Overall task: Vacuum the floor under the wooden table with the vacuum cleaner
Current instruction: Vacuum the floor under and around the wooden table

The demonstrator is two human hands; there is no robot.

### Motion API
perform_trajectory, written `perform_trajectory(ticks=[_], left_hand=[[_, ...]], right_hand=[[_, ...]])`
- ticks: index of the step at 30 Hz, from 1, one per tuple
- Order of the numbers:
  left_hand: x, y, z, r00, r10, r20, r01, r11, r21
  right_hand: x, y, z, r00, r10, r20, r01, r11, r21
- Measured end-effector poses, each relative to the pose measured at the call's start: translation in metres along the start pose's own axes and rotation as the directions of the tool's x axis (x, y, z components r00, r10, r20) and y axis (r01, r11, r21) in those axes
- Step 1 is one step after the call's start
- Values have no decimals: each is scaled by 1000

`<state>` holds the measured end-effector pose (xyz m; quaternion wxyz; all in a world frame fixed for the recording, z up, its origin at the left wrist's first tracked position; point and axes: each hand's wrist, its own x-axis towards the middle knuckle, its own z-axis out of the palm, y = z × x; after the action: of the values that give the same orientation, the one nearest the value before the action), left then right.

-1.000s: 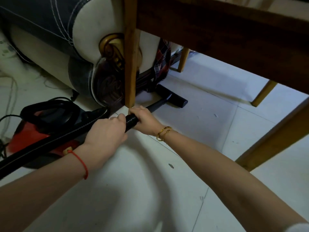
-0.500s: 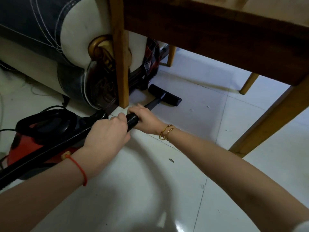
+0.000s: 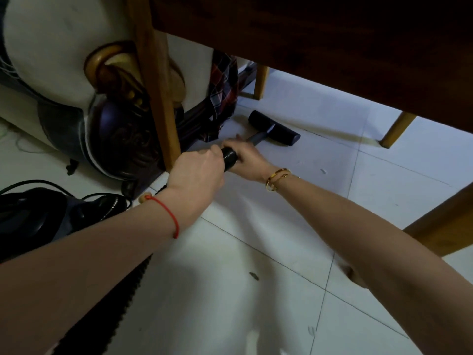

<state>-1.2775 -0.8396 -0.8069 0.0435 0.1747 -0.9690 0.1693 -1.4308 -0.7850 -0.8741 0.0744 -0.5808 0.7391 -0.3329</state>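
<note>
A: Start at the left. What is there?

B: The vacuum cleaner body (image 3: pixel 38 216) sits dark on the floor (image 3: pixel 256 316) at the left edge, and its ribbed hose (image 3: pixel 128 285) runs up under the left forearm. Behind it stands a sofa arm (image 3: pixel 76 85) with a carved scroll.

A: And the hands?

B: The left hand (image 3: pixel 197 172) is clenched round the hose just beside the near table leg (image 3: pixel 158 98). The right hand (image 3: pixel 245 160) grips the same hose a little further along, where it meets the black tube. Both hold firmly.

A: Where is the nozzle?

B: The nozzle (image 3: pixel 273 128) lies flat on the tiles under the wooden table (image 3: pixel 332 47), near a checked cloth (image 3: pixel 222 96) hanging by the sofa.

A: How should this stroke go?

B: I would keep the nozzle flat to the tiles, sweep in slow overlapping passes toward the far legs (image 3: pixel 396 129), and steer clear of the cloth so it is not sucked in. The near leg could snag the hose, so guide it with the left hand. A dark speck (image 3: pixel 254 276) on the near tiles also wants a pass.

A: Any brand or writing?

B: None that I can read.
</note>
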Motion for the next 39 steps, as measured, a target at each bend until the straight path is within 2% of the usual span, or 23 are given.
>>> perform_trajectory(ticks=[9, 15, 20, 28, 34, 39], left_hand=[[72, 34, 32, 998, -67, 20, 68, 996, -57], [117, 56, 50, 999, -44, 3, 44, 999, -27], [123, 59, 59, 999, -46, 9, 46, 998, -36], [77, 40, 54, 998, -58, 9, 58, 997, -50], [18, 14, 37, 999, -10, 37, 11, 1000, -14], [-41, -10, 29, 999, -47, -23, 45, 997, -68]], right_hand=[[24, 70, -24, 997, 68, 29, -61, 981, -184], [37, 104, -44, 991, 130, 39, -120, 973, -198], [38, 114, -40, 986, 158, 48, -142, 960, -240], [23, 88, -13, 992, 126, 26, -115, 961, -253], [1, 37, 13, 1000, 16, -18, -17, 995, -97], [-13, -15, 46, 996, -40, -78, 36, 998, -51]])
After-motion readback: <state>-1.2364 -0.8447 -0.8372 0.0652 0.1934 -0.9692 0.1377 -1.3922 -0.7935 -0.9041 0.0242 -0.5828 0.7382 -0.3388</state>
